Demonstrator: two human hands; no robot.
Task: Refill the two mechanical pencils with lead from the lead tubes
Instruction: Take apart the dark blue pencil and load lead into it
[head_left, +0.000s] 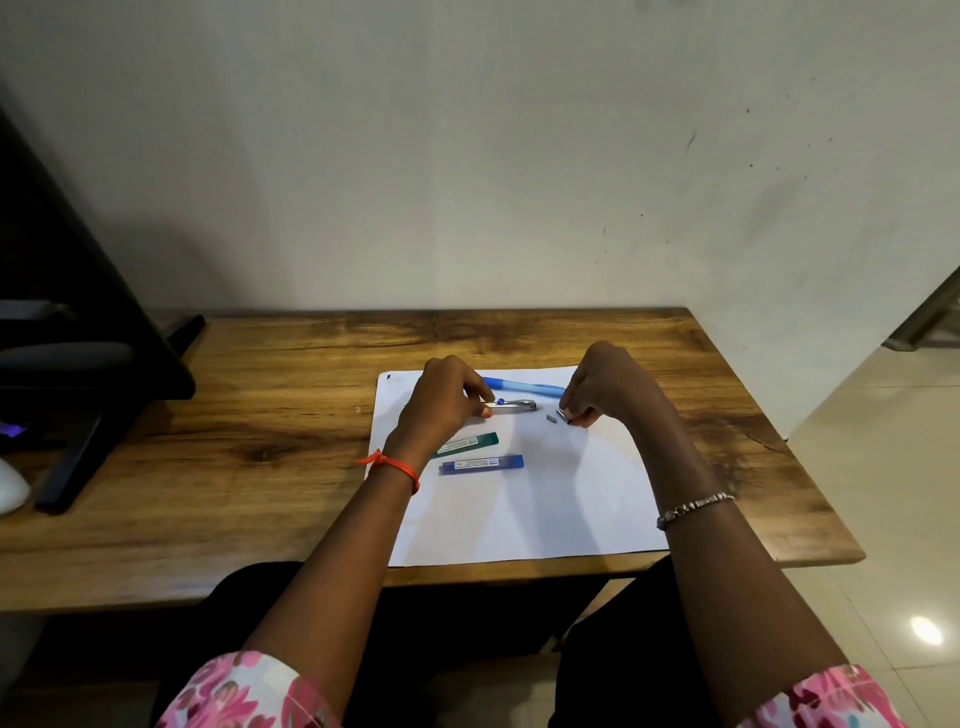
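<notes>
**While one pencil is gripped, the other lies on the paper**

Where a white paper sheet (571, 493) covers the middle of the wooden worktop (260, 415), both hands are at work near its far edge. The left hand (447, 395) has its fingers and thumb clamped on the silver pencil (514, 406), which lies level with its metal clip end pointing right; I cannot tell whether it touches the sheet. The right hand (597, 389) is curled, its fingers pinching a small silvery piece (563, 414) just beside that clip end. A tiny grey bit (550, 418) lies on the paper between the two.

Just beyond the held pencil lies the blue pencil (524, 387), flat on the sheet and partly hidden by the left hand. Nearer the person are the two lead tubes, the green lead tube (467, 443) and the blue lead tube (483, 463), lying close together with neither hand touching them.

An orange thread (395, 465) circles the left wrist, a silver bracelet (693, 506) the right. A black stand (104, 364) sits at the worktop's left end.
</notes>
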